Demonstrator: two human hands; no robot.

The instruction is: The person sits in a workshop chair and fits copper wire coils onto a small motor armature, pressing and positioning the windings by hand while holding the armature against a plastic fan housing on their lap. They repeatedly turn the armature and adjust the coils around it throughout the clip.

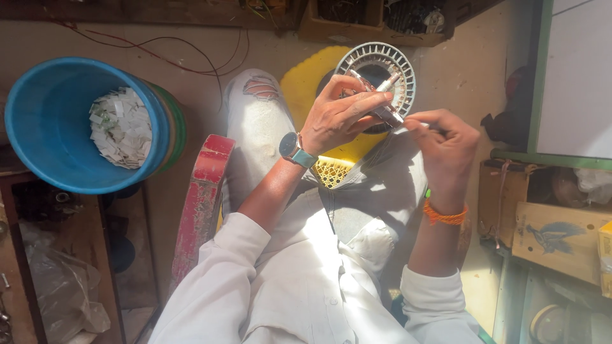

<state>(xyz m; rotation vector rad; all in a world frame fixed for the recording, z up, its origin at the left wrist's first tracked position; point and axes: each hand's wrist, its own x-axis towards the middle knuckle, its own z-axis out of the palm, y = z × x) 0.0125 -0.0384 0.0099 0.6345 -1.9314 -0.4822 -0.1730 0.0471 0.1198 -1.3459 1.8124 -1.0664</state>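
Metal shaft slants from upper right to lower left above the lap, left hand fingers curled around its middle, right hand fingers pinching its lower end.

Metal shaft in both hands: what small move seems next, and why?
Probably easing the right hand along the metal shaft, since its fingertips pinch the near end while the left hand wraps the middle, above the round slotted core.

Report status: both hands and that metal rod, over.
Left hand shut on metal rod. Right hand pinching rod's lower end. Round slotted fan part directly behind, nothing between the hands.
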